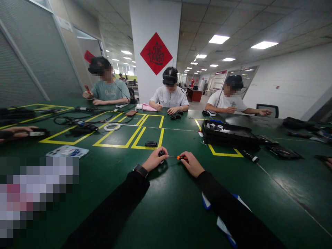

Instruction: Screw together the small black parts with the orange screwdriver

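The left hand [155,159] is holding a small black piece [161,153] in a narrow pinch, over the near middle part of the green table [166,214]. The right hand [193,164] is gripping a screwdriver [178,157] by its orange and black handle [184,159], and the thin shaft [172,156] is pointing left, toward the black piece. I cannot tell whether the tip is touching the piece, because the left hand is hiding this place.

For working well, in my judgement, the shaft should be lying in one straight line with the spot it is meeting. The left hand should be holding firmly, but staying outside the line of the tip, since a slip could be hurting it. The right hand should be giving light and even pressure; leaning both wrists on the table could be helping the steadiness.

About writing: on the far white pillar [155,14], a red diamond sign [156,53] is carrying dark Chinese-style strokes, joining so tightly that I am not reading them with certainty. The green shirt [111,91] of a person at far left and the white shirt [220,103] of another at far right are showing small lettering, too blurred for reading. No brand is showing clearly on the screwdriver.
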A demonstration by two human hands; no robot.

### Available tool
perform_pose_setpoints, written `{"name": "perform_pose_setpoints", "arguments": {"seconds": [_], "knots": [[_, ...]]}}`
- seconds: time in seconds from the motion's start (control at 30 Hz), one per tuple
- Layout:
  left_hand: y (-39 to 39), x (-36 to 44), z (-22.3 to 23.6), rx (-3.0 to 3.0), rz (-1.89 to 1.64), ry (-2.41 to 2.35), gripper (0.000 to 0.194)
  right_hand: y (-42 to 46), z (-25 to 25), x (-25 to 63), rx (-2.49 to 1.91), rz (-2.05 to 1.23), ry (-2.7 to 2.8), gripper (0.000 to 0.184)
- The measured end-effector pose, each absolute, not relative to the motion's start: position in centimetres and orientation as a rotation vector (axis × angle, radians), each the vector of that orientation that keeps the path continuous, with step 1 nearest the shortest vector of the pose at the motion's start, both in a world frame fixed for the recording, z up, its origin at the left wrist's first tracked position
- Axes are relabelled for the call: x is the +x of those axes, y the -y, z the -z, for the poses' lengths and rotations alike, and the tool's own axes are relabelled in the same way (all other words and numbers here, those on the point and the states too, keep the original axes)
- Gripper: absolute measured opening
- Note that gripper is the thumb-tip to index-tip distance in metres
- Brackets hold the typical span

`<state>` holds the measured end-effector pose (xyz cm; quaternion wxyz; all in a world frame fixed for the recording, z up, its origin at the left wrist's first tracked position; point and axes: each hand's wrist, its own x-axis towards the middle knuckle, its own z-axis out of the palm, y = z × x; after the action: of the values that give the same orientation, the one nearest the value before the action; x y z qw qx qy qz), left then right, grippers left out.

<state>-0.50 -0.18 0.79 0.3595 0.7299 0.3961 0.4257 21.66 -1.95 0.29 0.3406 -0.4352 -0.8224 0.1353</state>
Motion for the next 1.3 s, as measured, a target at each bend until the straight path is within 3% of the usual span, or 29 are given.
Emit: {"name": "perform_pose_setpoints", "arguments": {"seconds": [0.17, 0.8, 1.03, 1.3], "knots": [[0.11, -0.47, -0.66, 1.884, -1.112, -1.018, 0.014, 2.00, -0.26, 21.67, -1.162, -0.365, 2.131, 0.021], [0.24, -0.44, -0.84, 1.873, -1.111, -1.002, 0.015, 2.05, -0.64, 21.67, -1.120, -0.279, 2.085, 0.013], [0.29, -0.38, -0.87, 1.853, -1.096, -1.030, 0.015, 2.04, -0.38, 21.66, -1.171, -0.386, 2.101, 0.022], [0.49, -0.36, -1.13, 1.849, -1.095, -1.023, 0.016, 2.08, -0.76, 21.62, -1.144, -0.371, 2.150, 0.015]]}}
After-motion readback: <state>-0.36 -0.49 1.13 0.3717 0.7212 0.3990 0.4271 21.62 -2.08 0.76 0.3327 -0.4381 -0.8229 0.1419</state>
